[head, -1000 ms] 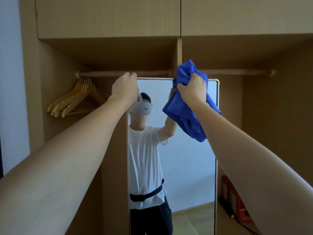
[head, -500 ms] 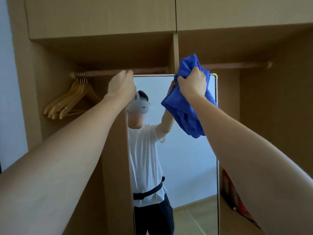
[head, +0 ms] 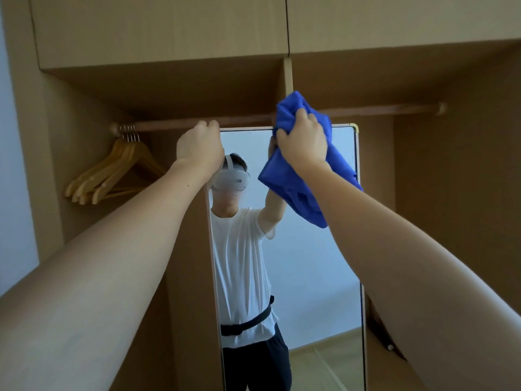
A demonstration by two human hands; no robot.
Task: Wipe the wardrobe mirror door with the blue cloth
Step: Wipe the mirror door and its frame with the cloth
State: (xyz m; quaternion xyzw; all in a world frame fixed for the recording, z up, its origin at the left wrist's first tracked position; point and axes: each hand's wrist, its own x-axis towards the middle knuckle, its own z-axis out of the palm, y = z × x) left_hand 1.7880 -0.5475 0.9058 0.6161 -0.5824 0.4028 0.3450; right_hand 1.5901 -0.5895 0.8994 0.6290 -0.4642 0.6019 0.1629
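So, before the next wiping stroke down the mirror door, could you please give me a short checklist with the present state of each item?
1. Blue cloth gripped by the right hand: ok, fingers are curled into the bunched cloth.
2. Cloth at the top edge of the mirror door: ok, it is bunched at the upper frame.
3. Left hand steadying the door: ok, it grips the top left corner.
4. Cloth pressed flat on the glass: cannot tell, the hand hides the contact.
5. Glass below free for a downward stroke: ok, only the hanging cloth lies over it.
6. Wooden hangers out of the way: ok, they hang on the rail far to the left.
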